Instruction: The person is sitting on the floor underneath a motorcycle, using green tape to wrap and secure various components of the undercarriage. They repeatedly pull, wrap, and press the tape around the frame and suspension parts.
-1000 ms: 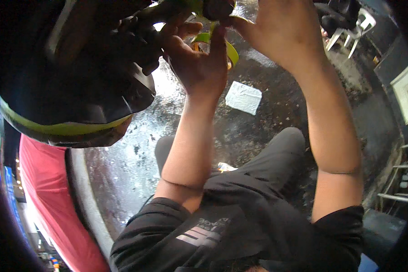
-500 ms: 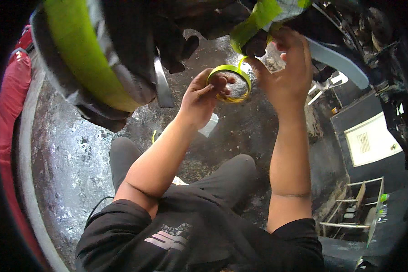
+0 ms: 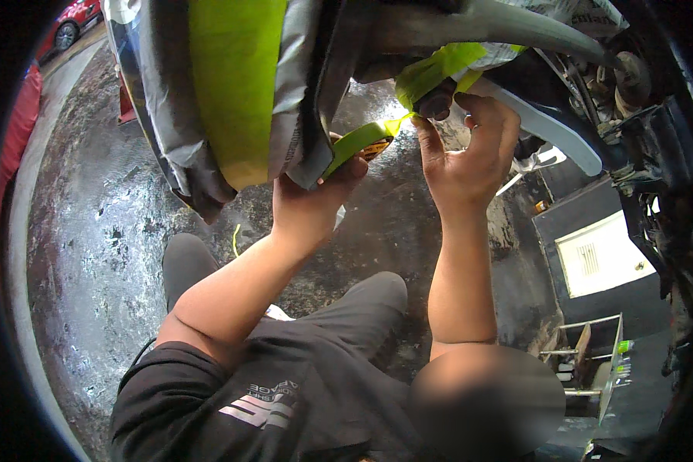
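My left hand (image 3: 312,204) grips a yellow-green roll of masking tape (image 3: 356,145), partly hidden behind the edge of a grey-covered panel. A short strip of tape (image 3: 399,125) stretches from the roll to a dark rounded part (image 3: 436,100). Yellow-green tape (image 3: 439,68) covers the piece just above that part. At its lower right is my right hand (image 3: 470,154), thumb and curled fingers apart. The thumb tip touches the strip, and the fingertips are close to the dark part's right side.
A large panel with grey covering and a wide green band (image 3: 235,92) hangs at upper left. A pale curved bar (image 3: 550,115) juts out right of my hand. Dark machinery fills the right edge. A metal rack (image 3: 593,362) stands lower right; a red car (image 3: 69,27) shows far left.
My view has shifted, bringing the panel further right. My left hand has turned the roll and moved it beside the panel's edge. My right thumb stays at the strip.
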Demonstrator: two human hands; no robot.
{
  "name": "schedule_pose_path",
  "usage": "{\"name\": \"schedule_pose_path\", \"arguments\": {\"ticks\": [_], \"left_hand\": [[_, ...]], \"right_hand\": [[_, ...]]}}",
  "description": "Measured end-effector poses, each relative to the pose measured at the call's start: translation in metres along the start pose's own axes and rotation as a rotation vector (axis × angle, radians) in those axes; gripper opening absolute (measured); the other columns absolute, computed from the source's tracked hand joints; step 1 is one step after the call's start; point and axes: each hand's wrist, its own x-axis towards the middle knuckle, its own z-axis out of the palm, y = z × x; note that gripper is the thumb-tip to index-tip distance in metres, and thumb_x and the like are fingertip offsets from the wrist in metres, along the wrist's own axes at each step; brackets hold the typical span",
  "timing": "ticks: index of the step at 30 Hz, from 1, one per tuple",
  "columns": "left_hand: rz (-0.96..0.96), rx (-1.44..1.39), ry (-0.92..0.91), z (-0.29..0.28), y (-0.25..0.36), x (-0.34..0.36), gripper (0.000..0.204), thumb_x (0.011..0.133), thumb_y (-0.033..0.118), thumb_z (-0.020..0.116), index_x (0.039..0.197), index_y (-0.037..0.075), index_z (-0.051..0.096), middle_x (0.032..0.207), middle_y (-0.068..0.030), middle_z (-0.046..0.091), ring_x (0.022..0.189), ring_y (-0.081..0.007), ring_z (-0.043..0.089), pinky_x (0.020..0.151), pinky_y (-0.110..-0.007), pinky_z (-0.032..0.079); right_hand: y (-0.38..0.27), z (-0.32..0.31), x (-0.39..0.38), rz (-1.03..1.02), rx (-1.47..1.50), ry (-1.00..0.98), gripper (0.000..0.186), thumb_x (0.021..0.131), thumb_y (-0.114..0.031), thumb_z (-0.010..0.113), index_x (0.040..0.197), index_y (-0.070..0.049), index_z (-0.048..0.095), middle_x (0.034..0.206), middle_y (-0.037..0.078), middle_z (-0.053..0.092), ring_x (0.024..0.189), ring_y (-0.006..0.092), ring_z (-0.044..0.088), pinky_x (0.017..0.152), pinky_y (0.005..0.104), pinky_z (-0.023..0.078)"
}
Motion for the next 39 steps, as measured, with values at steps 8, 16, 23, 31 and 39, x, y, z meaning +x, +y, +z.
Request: {"name": "schedule_pose_path", "arguments": {"ticks": [8, 16, 23, 31, 39], "left_hand": [[0.061, -0.213, -0.114, 0.01, 0.019, -0.01, 0.039, 0.093, 0.006, 0.071, 0.13, 0.004, 0.058, 0.118, -0.0091, 0.067, 0.115, -0.0197, 0.062, 0.106, -0.04, 0.044], [0.124, -0.328, -0.085, 0.019, 0.009, -0.01, 0.032, 0.1, 0.008, 0.062, 0.131, 0.003, 0.058, 0.122, -0.0101, 0.068, 0.116, -0.0214, 0.063, 0.106, -0.041, 0.046], [0.284, 0.419, -0.032, -0.004, -0.026, -0.009, 0.023, 0.104, 0.011, 0.061, 0.126, 0.003, 0.058, 0.121, -0.0123, 0.069, 0.117, -0.024, 0.064, 0.111, -0.043, 0.041], [0.37, 0.64, -0.016, -0.02, -0.049, -0.01, 0.026, 0.102, 0.003, 0.06, 0.129, 0.004, 0.059, 0.122, -0.0147, 0.07, 0.119, -0.0269, 0.064, 0.113, -0.044, 0.04], [0.044, -0.017, 0.02, -0.017, -0.037, -0.01, 0.03, 0.101, -0.001, 0.061, 0.13, 0.003, 0.061, 0.122, -0.0143, 0.071, 0.121, -0.0284, 0.065, 0.114, -0.045, 0.04]], "right_hand": [[0.005, -0.006, 0.012, -0.283, -0.122, -0.013, 0.058, 0.062, -0.013, 0.092, 0.115, -0.025, 0.07, 0.113, 0.006, 0.06, 0.096, 0.0264, 0.06, 0.08, 0.0421, 0.046], [-0.012, -0.032, 0.034, -0.262, 0.022, -0.347, 0.059, 0.062, -0.016, 0.091, 0.116, -0.023, 0.069, 0.113, 0.005, 0.059, 0.094, 0.0264, 0.058, 0.082, 0.0427, 0.045], [0.008, -0.02, 0.022, -0.279, -0.005, -0.232, 0.054, 0.065, -0.011, 0.087, 0.114, -0.028, 0.072, 0.107, 0.002, 0.06, 0.093, 0.0249, 0.058, 0.082, 0.0431, 0.046], [0.004, -0.013, 0.027, -0.377, -0.021, -0.202, 0.039, 0.064, -0.008, 0.086, 0.097, -0.028, 0.077, 0.101, -0.001, 0.063, 0.096, 0.0257, 0.059, 0.082, 0.0428, 0.047], [-0.006, -0.022, 0.033, -0.287, 0.034, -0.323, 0.036, 0.067, -0.01, 0.089, 0.098, -0.02, 0.075, 0.108, 0.005, 0.063, 0.101, 0.0294, 0.059, 0.086, 0.0447, 0.048]]}}
